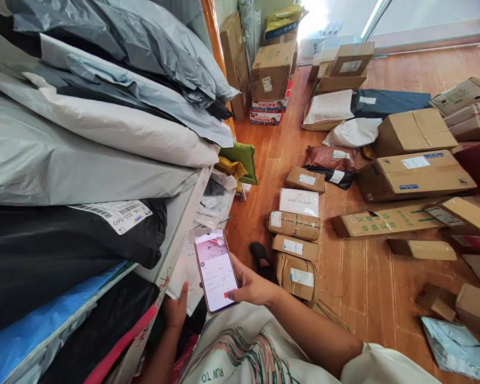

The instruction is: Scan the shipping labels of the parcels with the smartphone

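My right hand (250,282) is closed around a smartphone (216,274), its thumb near a red button low on the lit screen. A photo fills the top of that screen, with lines of text too small to read below. Partly behind the phone, my left hand (178,309) grips a white plastic mailer (184,272), the thumb lying on its face. The mailer is close to the edge of the shelf (180,226). Phone and hand hide part of the mailer.
Stacked mailers fill the shelves at left, among them a black parcel (72,240) with a label and a white mailer (124,120). Cardboard boxes stand in a row (296,226) on the wooden floor, with larger boxes (416,173) farther right. A green pouch (242,160) sticks out past the shelf.
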{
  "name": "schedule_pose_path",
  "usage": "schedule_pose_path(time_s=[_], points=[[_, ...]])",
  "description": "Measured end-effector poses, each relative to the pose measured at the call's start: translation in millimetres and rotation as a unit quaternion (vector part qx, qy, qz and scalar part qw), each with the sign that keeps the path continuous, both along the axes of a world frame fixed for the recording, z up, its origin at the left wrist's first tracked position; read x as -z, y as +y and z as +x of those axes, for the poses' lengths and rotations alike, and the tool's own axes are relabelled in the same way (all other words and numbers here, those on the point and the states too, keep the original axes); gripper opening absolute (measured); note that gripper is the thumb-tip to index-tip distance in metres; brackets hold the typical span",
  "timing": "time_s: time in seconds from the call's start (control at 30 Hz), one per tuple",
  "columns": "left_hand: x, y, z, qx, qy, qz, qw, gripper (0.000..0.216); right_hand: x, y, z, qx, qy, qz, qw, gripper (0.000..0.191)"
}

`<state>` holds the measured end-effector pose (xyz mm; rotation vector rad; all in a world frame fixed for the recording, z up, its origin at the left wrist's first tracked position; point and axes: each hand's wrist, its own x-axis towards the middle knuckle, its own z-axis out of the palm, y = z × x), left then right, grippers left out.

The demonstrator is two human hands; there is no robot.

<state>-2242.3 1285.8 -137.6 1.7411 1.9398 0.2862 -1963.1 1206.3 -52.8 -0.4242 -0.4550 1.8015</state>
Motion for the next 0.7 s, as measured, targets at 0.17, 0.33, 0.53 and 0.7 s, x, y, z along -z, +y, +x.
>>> schedule_pose_path(time_s=[0.17, 0.33, 0.53, 0.7], points=[[-0.4, 0.4, 0.3, -0.005, -0.001, -0.006, 1.0, 0.045, -1.7, -0.4, 1.0, 0.006, 0.002, 0.002, 1.0, 0.091], [-1.3, 1.9, 0.1, 0.001, -0.003, -0.004, 1.0, 0.05, -1.0, 0.9, 1.4, 0.007, -0.008, -0.004, 1.0, 0.092], [-2.8, 2.5, 2.8, 0.005, 0.008, 0.004, 1.0, 0.049, 11.5, 3.9, 8.5, 0.048, -0.016, -0.022, 0.999, 0.09], [-3.5, 1.0, 4.0, -0.021, 0.057, -0.014, 0.998, 0.052, 28.4, 3.6, 17.3, 0.09, -0.011, -0.041, 0.995, 0.086]])
